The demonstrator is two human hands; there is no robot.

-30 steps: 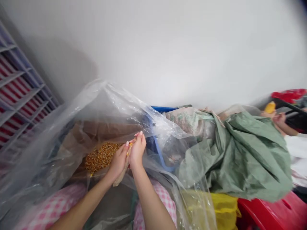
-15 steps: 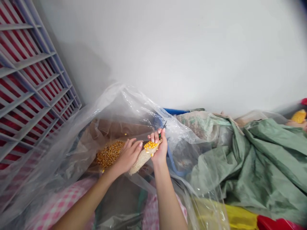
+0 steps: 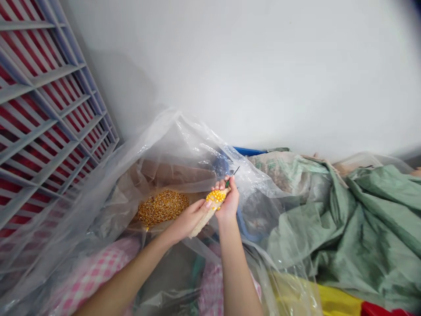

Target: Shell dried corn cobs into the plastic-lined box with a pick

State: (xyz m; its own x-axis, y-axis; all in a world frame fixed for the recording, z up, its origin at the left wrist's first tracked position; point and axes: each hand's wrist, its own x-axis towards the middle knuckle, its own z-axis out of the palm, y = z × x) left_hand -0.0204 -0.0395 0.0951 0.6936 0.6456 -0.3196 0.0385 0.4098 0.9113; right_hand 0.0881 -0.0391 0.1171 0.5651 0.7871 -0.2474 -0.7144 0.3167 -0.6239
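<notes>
Between the two bare hands I guide remotely: one pale corn cob [image 3: 216, 200], tilted, yellow kernels clustered at its upper end, lower length bare. Right hand [image 3: 230, 201]: fingers curled closed around the kernelled end, also gripping a slim, dark-pointed tool [image 3: 236, 170], green near its base. Left hand [image 3: 189, 221]: closed on the cob, thumb on top at the kernels' edge; underlying fingers mostly hidden. Near it, within clear crinkled plastic sheeting [image 3: 158, 134]: one heap of golden-brown loose kernels [image 3: 164, 206]. Handling, as I judge: brace with the right, press the left thumb against the outermost kernels, mind the point.
</notes>
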